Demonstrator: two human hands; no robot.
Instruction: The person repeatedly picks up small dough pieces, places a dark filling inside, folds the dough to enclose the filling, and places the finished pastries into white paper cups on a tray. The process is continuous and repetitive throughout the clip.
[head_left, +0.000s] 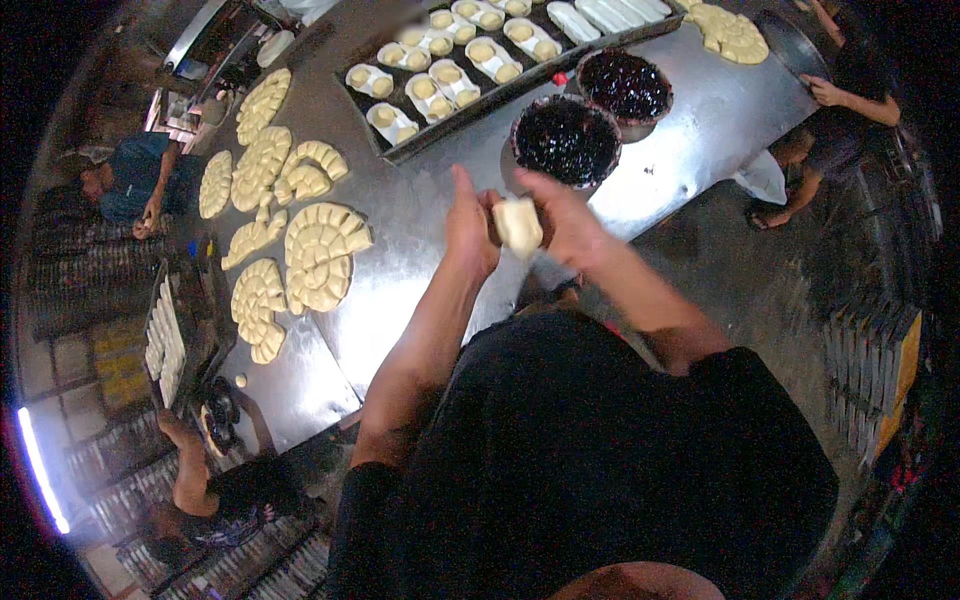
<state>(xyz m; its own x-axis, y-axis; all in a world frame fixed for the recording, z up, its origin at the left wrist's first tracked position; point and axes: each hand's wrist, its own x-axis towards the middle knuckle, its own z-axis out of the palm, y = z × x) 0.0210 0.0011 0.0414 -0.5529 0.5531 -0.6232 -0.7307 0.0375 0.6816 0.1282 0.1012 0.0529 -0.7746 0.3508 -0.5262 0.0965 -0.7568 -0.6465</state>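
A pale piece of dough (517, 226) is between my two hands, in front of my body and over the near side of the steel table. My left hand (472, 225) touches its left side, thumb raised. From the right, my right hand (566, 223) closes in on the same piece; the fingers are blurred and partly hidden. Just beyond my hands stands a bowl of dark glossy filling (566, 142), with a second bowl of the same filling (625, 84) behind it to the right.
A black baking tray (480, 101) holds dough balls in white paper holders (390, 124) and several long white pieces (574, 22). Sectioned slabs of dough (322, 255) lie on the steel table (420, 187) at left. People stand at left, lower left and upper right; one holds another tray (187, 330).
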